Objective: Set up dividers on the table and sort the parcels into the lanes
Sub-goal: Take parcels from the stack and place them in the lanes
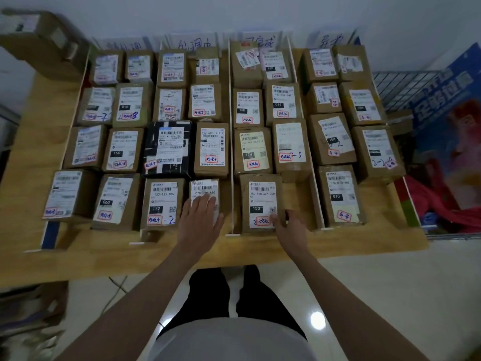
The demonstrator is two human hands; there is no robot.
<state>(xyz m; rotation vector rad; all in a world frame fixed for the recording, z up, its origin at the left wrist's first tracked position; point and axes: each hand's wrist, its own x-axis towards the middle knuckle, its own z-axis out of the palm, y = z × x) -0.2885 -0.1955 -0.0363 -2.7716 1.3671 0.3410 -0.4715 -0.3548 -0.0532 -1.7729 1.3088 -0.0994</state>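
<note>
Several brown labelled parcels fill four lanes on the wooden table point(33, 157), split by white dividers point(230, 131). My left hand point(199, 220) lies flat, fingers straight, on the front parcel marked 070 point(204, 190) in the second lane. My right hand point(287, 226) holds the near right corner of the front parcel marked 150 point(260, 196) in the third lane, thumb on its label. One black-and-white parcel point(169, 148) sits among the brown ones. Paper lane signs point(260, 41) stand along the wall.
A stack of cardboard boxes point(41, 40) stands at the back left. A blue printed bag point(447, 121) and a wire basket point(400, 84) sit to the right of the table. More boxes point(28, 313) lie on the floor at left.
</note>
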